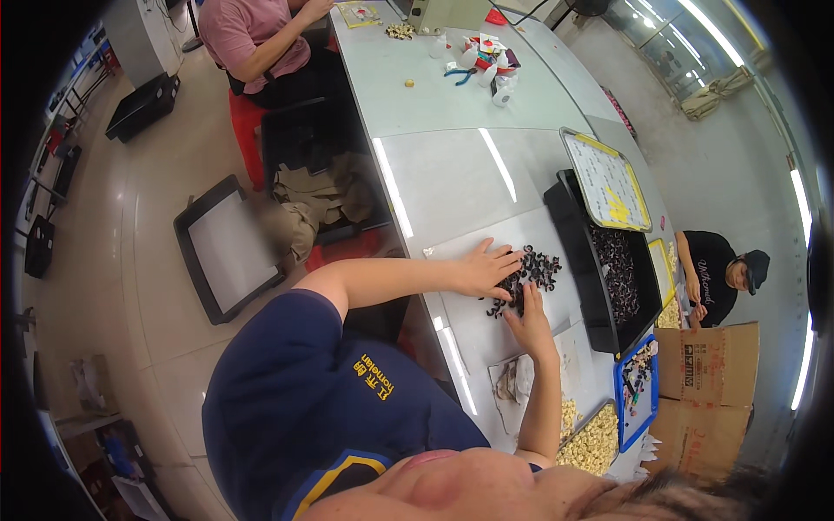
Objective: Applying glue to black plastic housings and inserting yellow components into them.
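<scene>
- Your left hand (485, 270) was open and flat at about 9 o'clock of the heap of small black curved pieces (546, 267), fingertips over its edge. Didn't look like it was gripping anything.
- Your right hand (533, 328) came in from 6 o'clock, also open, thumb out to the side. Couldn't tell if a piece was tucked under those fingers.
- The heap sat on the white sheet (539, 239), with the black bin (584, 280) of similar dark bits nearby at 3 o'clock and the cream-coloured pieces (593, 440) down at 5.
- Technique-wise, imo light, flat fingertips were your best bet: thin the clump sideways into one layer so pieces don't hide each other, and keep strays off the sheet's edge. Pressing hard would probably have just bunched them up.
- Direction: the heap's long axis ran roughly 7 to 1 o'clock. Single pieces curled every which way, no shared heading, and most were too small to read ends on.
</scene>
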A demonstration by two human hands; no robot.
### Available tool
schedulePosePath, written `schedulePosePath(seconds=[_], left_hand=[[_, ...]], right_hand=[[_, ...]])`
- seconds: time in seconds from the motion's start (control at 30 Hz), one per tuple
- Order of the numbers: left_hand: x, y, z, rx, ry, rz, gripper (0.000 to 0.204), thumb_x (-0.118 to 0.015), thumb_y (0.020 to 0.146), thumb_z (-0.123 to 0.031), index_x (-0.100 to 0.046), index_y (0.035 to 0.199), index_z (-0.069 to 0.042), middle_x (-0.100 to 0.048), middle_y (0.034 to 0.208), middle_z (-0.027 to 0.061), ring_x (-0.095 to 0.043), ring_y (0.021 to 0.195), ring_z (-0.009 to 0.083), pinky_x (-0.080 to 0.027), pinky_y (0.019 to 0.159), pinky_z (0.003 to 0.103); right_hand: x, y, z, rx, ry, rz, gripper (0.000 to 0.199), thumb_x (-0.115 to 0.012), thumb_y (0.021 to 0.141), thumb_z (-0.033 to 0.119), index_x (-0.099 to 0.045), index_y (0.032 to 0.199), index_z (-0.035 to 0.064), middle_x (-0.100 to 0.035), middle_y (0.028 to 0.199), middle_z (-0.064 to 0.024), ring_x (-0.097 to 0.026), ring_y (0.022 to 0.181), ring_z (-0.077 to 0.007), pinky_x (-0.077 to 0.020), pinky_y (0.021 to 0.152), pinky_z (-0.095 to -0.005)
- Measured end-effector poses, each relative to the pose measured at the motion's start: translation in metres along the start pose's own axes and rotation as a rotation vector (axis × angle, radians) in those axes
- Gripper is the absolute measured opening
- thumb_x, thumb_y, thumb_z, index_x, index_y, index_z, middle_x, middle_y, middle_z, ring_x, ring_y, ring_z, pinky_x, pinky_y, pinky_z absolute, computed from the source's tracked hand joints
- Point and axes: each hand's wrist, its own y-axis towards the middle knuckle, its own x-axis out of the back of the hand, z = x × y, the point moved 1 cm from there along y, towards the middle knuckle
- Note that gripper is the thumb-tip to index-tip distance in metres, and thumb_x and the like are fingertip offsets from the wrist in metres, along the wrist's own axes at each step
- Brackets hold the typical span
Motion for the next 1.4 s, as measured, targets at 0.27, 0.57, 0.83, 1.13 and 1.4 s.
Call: schedulePosePath(seconds=[0.27,0.57,0.83,1.13,1.4], left_hand=[[-0.004,-0.009,-0.004,0.000,0.012,-0.129,0.069,-0.042,0.087,-0.053,-0.036,0.132,-0.002,-0.027,0.143,0.0166,-0.027,0.131,0.0315,-0.022,0.101,0.057],[-0.002,-0.015,-0.005,0.006,0.019,-0.118,0.067,-0.042,0.088,-0.053,-0.039,0.130,-0.001,-0.032,0.140,0.0175,-0.029,0.131,0.0306,-0.023,0.101,0.055],[-0.007,-0.023,-0.005,-0.016,0.036,-0.171,0.070,-0.038,0.088,-0.056,-0.037,0.132,-0.001,-0.030,0.141,0.0205,-0.031,0.130,0.0339,-0.024,0.101,0.053],[-0.005,-0.023,-0.005,-0.021,0.038,-0.164,0.071,-0.038,0.087,-0.057,-0.037,0.132,-0.001,-0.027,0.143,0.0205,-0.028,0.131,0.0361,-0.024,0.100,0.054],[-0.004,-0.027,-0.009,-0.013,0.020,-0.033,0.083,-0.035,0.084,-0.065,-0.031,0.135,0.001,-0.022,0.145,0.0190,-0.020,0.134,0.0363,-0.017,0.104,0.057]], right_hand=[[-0.004,-0.001,-0.004,-0.033,-0.118,-0.078,0.073,-0.063,0.081,0.024,-0.026,0.136,-0.0052,-0.021,0.142,-0.0279,-0.025,0.131,-0.0401,-0.0266,0.106,-0.0386],[-0.005,-0.007,0.015,-0.064,-0.117,-0.015,0.069,-0.057,0.085,0.026,-0.023,0.137,-0.0038,-0.021,0.140,-0.0324,-0.025,0.129,-0.0467,-0.0238,0.106,-0.0441],[-0.009,-0.012,0.025,0.006,-0.141,-0.009,0.067,-0.059,0.084,0.024,-0.027,0.135,-0.0051,-0.022,0.139,-0.0323,-0.025,0.127,-0.0494,-0.0236,0.106,-0.0484],[-0.009,-0.014,0.028,-0.040,-0.155,0.003,0.069,-0.059,0.085,0.026,-0.025,0.136,-0.0048,-0.018,0.142,-0.0308,-0.020,0.129,-0.0496,-0.0241,0.106,-0.0453],[-0.021,-0.004,0.010,-0.030,-0.209,-0.038,0.074,-0.060,0.083,0.027,-0.021,0.135,-0.0093,-0.017,0.138,-0.0383,-0.019,0.129,-0.0510,-0.0199,0.107,-0.0477]])
